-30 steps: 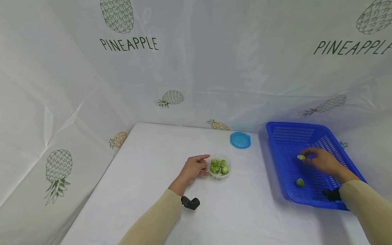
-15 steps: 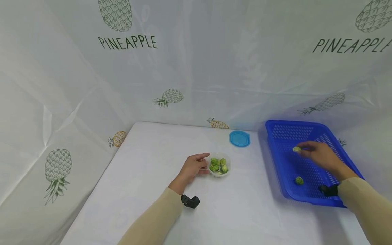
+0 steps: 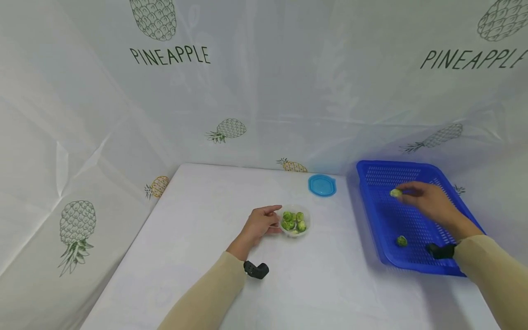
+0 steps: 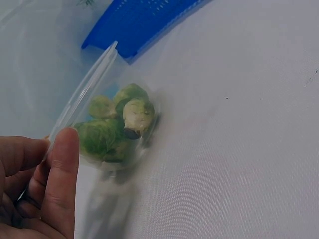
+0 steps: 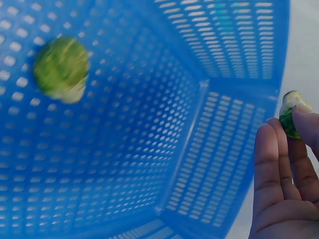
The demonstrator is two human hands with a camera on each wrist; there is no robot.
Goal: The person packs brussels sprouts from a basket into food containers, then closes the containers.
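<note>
My left hand (image 3: 261,223) pinches the rim of a clear plastic bowl (image 4: 75,107) between thumb and fingers. Several Brussels sprouts (image 4: 107,134) lie inside that bowl, which stands on the white table. Over the blue basket (image 3: 373,229), my right hand (image 3: 431,201) holds a single Brussels sprout (image 3: 396,193) at its fingertips. In the right wrist view this pinched sprout (image 5: 289,117) shows between thumb and fingers, beside the basket's rim. Another Brussels sprout (image 3: 402,241) lies on the basket floor, partly blurred in the right wrist view.
A light blue lid (image 3: 322,185) lies flat near the table's back edge, between bowl and basket. White sheeting (image 3: 288,82) printed with pineapples hangs behind and to the left. The basket's raised perforated walls stand at the right of the white table (image 3: 198,206).
My right hand has risen and shifted a little left above the basket, carrying the pinched sprout. The left hand stays at the bowl.
</note>
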